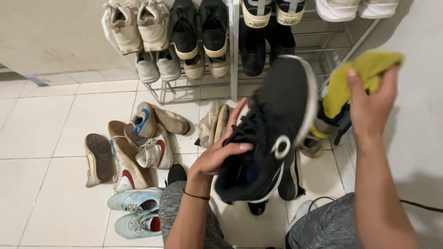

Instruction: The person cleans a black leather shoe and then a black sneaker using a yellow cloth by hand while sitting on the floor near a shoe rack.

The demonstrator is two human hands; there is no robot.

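black shoe in hand (270,133): 1 | yellow cloth (364,76): 1 | light-blue shoes (136,212): 2 | shoe rack (233,55): 1

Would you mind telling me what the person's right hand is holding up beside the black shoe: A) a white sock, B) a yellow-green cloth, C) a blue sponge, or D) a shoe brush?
B: the right hand grips a yellow-green cloth near the shoe rack, while the left hand holds the black shoe.

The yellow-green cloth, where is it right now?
In the head view, the yellow-green cloth is at upper right, gripped in the right hand, beside the black sneaker that the left hand holds.
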